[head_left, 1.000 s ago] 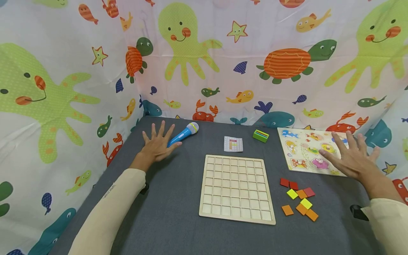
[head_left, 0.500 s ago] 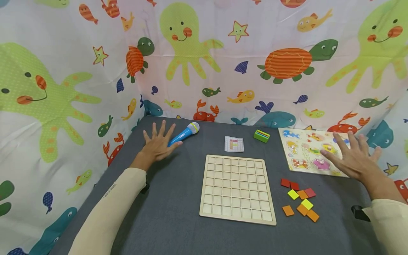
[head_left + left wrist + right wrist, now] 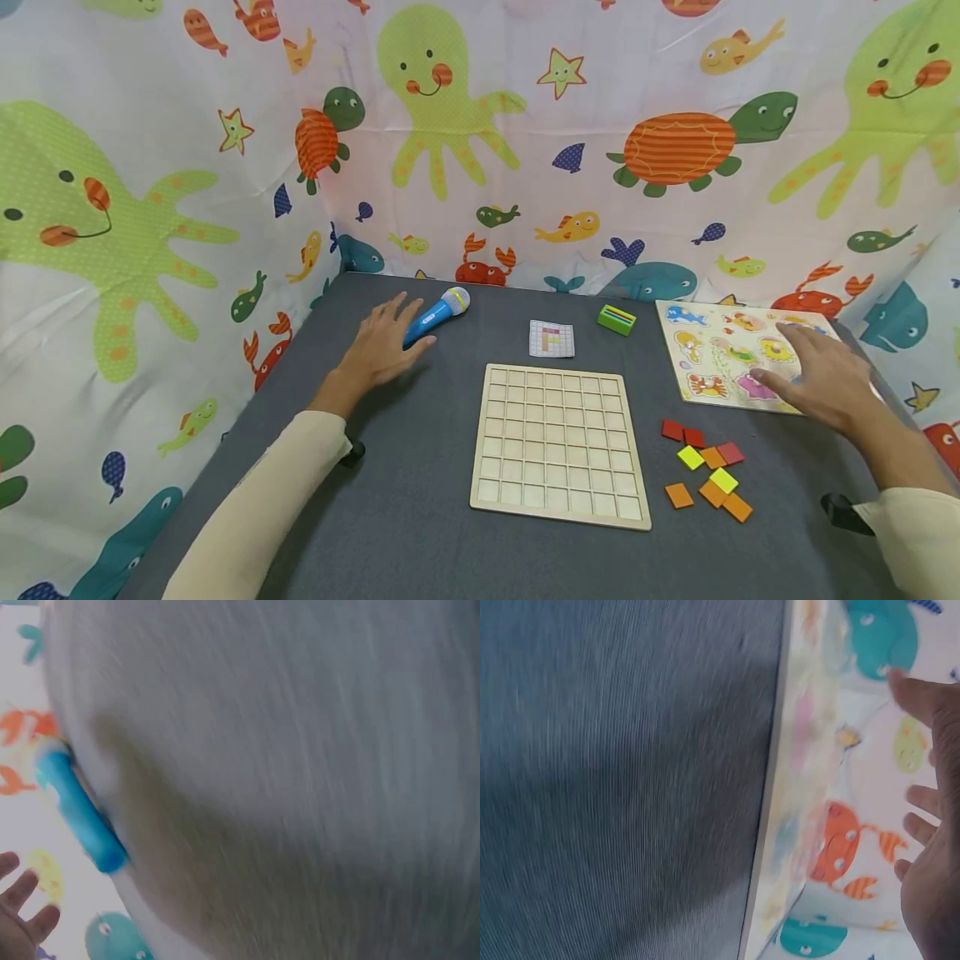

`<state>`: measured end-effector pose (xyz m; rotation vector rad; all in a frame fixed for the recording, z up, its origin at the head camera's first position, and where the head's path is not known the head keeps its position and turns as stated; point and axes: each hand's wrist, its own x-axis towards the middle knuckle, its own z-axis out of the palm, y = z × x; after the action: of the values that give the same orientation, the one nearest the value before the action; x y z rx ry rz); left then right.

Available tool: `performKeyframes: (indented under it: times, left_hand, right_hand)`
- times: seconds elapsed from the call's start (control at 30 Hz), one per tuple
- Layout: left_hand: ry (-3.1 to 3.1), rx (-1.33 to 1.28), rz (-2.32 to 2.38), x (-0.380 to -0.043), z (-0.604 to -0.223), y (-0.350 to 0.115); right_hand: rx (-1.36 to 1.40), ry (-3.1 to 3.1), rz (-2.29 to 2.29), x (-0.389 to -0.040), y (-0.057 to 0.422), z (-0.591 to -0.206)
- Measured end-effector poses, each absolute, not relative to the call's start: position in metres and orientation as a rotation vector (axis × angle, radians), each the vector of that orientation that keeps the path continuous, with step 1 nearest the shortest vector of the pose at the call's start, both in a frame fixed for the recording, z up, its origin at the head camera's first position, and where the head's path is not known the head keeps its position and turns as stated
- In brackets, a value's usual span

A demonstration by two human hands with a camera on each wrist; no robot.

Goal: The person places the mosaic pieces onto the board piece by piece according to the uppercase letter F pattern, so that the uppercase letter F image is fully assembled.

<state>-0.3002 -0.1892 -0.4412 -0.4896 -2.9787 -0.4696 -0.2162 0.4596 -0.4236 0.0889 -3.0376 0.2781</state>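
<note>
My left hand (image 3: 380,346) is at the back left, fingers relaxed and holding nothing, beside a blue toy microphone (image 3: 431,322) whose handle end it partly covers in the head view. Over the right part of a wooden sea-animal puzzle board (image 3: 697,350) is my right hand (image 3: 828,379), its fingers loosely bent and nothing in them. In the right wrist view the puzzle board (image 3: 769,847) appears edge-on beside the right hand (image 3: 937,847). The left wrist view shows the microphone (image 3: 82,810) to one side of the left hand (image 3: 22,915).
A wooden grid board (image 3: 558,446) lies mid-table. Right of it are loose red, yellow and orange square tiles (image 3: 712,458). Behind stand a small patterned card (image 3: 551,339) and a green block with coloured stripes (image 3: 617,320). A sea-animal curtain (image 3: 480,142) surrounds the dark table (image 3: 390,517).
Both hands were spread wide with fingers extended; now their fingers are drawn together and bent. The left hand has shifted slightly right. Objects on the table stay where they were.
</note>
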Motion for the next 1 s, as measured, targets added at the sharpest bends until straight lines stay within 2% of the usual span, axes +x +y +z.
performKeyframes:
  times: [0.3, 0.63, 1.0]
  left_hand:
    - [-2.893, -0.446, -1.168, -0.268, -0.442, -0.157]
    - [-2.931, -0.364, -1.658, -0.23, -0.446, -0.125]
    - [-2.867, -0.305, -1.896, -0.208, -0.45, -0.105]
  right_hand:
    - [0.136, -3.074, 0.516, -0.201, 0.418, -0.416]
    - [0.218, -3.176, 0.751, -0.184, 0.376, -0.42]
    - [0.373, -3.146, 0.813, -0.179, 0.352, -0.426]
